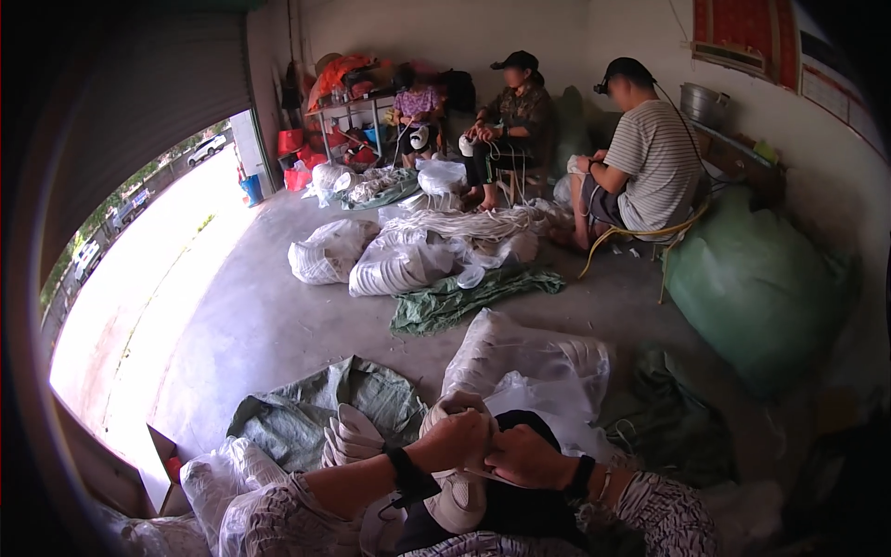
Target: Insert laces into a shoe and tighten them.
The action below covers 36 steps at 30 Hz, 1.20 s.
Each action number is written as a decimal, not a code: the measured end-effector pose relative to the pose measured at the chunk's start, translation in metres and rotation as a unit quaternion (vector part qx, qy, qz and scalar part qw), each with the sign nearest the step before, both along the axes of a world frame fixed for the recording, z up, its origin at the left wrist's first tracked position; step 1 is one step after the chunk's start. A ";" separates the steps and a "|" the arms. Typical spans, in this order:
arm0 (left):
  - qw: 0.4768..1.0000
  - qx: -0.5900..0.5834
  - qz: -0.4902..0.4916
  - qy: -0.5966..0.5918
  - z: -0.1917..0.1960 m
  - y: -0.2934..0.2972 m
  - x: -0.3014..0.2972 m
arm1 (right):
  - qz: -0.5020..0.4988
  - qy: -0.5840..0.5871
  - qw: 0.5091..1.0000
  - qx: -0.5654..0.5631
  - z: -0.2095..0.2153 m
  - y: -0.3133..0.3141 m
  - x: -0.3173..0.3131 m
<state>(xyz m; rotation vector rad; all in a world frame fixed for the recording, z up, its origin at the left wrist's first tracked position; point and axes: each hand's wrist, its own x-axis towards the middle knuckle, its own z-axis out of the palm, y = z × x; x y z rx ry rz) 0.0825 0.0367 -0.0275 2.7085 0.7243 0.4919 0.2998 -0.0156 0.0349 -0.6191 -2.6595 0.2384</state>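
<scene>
Left hand: your left hand [461, 436] is curled shut around the top of a white shoe [455, 464], fingers wrapped over its upper end.
Right hand: your right hand [522, 455] lies just beside the left, knuckles touching it, fingers bent in toward the same shoe; you cannot tell how firmly it pinches, since the fingertips are hidden behind the left hand.
Shoe: it stands roughly upright between your forearms, its sole side toward the camera, the lower end resting on your lap below both hands.
Wrists: a dark band sits on each wrist.
Stack: a pile of white shoe pieces [350, 436] lies just left of your left forearm, on a green tarp [306, 408] spread over the floor.
Bags: a clear plastic bag [520, 357] full of white pieces sits right behind your hands; more filled bags [399, 265] lie mid-floor.
Others: three seated people work at the far wall, the nearest a person in a striped shirt [650, 158], each holding white pieces in their own hands.
Right side: a large green sack [756, 288] leans near the wall.
</scene>
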 end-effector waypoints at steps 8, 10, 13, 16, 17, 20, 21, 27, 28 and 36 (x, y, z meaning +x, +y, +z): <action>0.980 -0.145 0.102 0.090 0.047 -0.026 0.032 | -0.020 -0.006 0.996 0.092 -0.010 0.004 0.006; 0.985 -0.106 0.112 0.072 0.046 -0.024 0.036 | -0.020 0.038 0.995 0.095 -0.015 0.002 0.000; 0.982 -0.059 0.113 0.137 0.056 -0.024 0.040 | -0.022 0.008 0.994 0.111 -0.014 -0.001 0.003; 0.983 -0.029 0.088 0.157 0.074 -0.024 0.044 | -0.022 0.017 0.995 0.095 -0.019 0.001 0.005; 0.983 -0.029 0.086 0.158 0.072 -0.024 0.044 | -0.023 0.017 0.995 0.094 -0.019 0.001 0.006; 0.982 0.029 0.064 0.177 0.057 -0.027 0.040 | -0.027 -0.002 0.996 0.083 -0.016 0.000 0.006; 0.983 0.001 0.059 0.175 0.053 -0.026 0.034 | -0.030 0.015 0.997 0.068 -0.013 0.000 0.007; 0.874 -0.358 0.253 -0.209 0.082 -0.047 -0.008 | -0.047 0.085 0.991 -0.094 -0.002 -0.009 0.006; 0.890 -0.309 0.269 -0.200 0.087 -0.055 -0.008 | -0.029 0.104 0.983 -0.146 -0.001 -0.013 0.001; 0.923 -0.137 0.267 -0.242 0.089 -0.068 -0.014 | -0.072 0.222 0.871 -0.433 -0.002 -0.029 -0.050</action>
